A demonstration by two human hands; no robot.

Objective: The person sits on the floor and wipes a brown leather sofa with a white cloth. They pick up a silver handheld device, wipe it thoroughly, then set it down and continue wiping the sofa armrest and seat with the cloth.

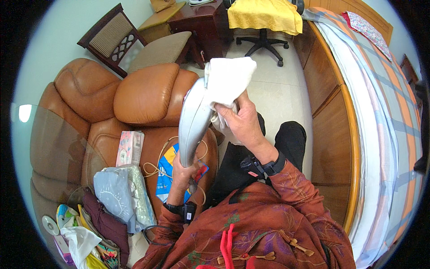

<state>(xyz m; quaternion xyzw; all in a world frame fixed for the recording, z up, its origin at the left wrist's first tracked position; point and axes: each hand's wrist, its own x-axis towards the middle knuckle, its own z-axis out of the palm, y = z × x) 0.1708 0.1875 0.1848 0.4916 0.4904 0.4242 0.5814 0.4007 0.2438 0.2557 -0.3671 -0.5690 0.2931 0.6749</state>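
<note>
My left hand (184,173) grips the lower handle of a curved silver handheld appliance (193,121), which looks like a massager. It is held tilted, its wide end up and away from me. A white cloth (231,79) covers the face of that end. My right hand (244,125) pinches the cloth between thumb and fingers, pressing it near the appliance's head; part of the cloth hangs below the palm. Behind my left hand, a blue and yellow printed bag (165,183) lies on the brown leather sofa (100,138), with a beige cord (147,169) looped beside it.
A pack of tissues (130,148) and folded grey fabric (114,193) lie on the sofa. Clothes and a white plastic bag (80,238) are piled at lower left. A wooden bed (332,127) runs along the right. Ahead stand a striped chair (158,48) and a swivel chair (265,43).
</note>
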